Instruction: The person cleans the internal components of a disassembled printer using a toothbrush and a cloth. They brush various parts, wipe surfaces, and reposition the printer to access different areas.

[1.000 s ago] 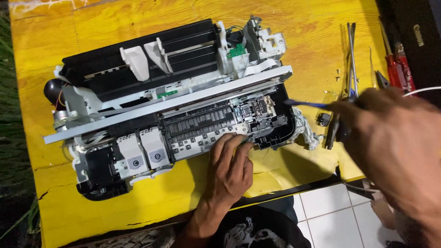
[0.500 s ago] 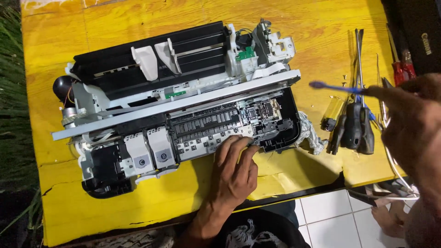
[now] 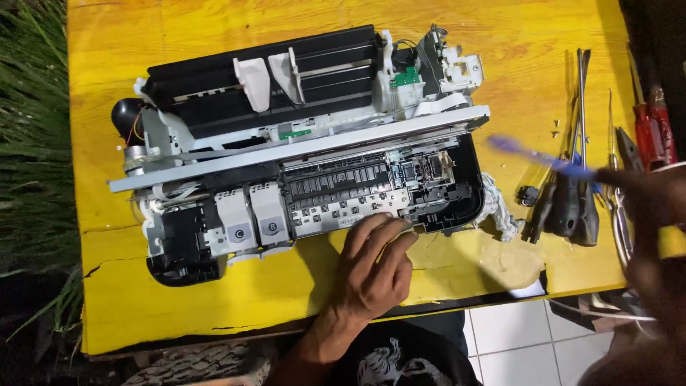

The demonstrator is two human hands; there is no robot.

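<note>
A yellow wooden table (image 3: pixel 121 86) fills most of the head view, with grass seen along its left edge and white floor tiles below its near edge. A printer (image 3: pixel 300 143) with its cover removed is laid across the middle of the table, its black paper tray at the far side, a long pale metal rail running across its width, and two grey cartridges seated left of centre at the near side.

The left hand (image 3: pixel 373 268) is rested palm down on the table at the printer's near edge; its fingers (image 3: pixel 389 229) are held slightly spread and laid against the lower front of the frame, clamped on nothing. A crumpled white rag (image 3: pixel 500 214) is seen just beside the printer's right end.

The right hand (image 3: pixel 654 214) is blurred at the right border, held above the table and well apart from the printer. A thin blue-handled tool (image 3: pixel 539 156) is pinched between its fingers, the tip pointed left towards the printer's right end; the exact set of the fingers cannot be told through the blur.

A row of dark-handled screwdrivers (image 3: pixel 572 207) is laid on the table beneath the blue tool, with red-handled tools (image 3: pixel 652 129) farther right. A few small screws (image 3: pixel 554 129) are scattered near the screwdriver shafts.
</note>
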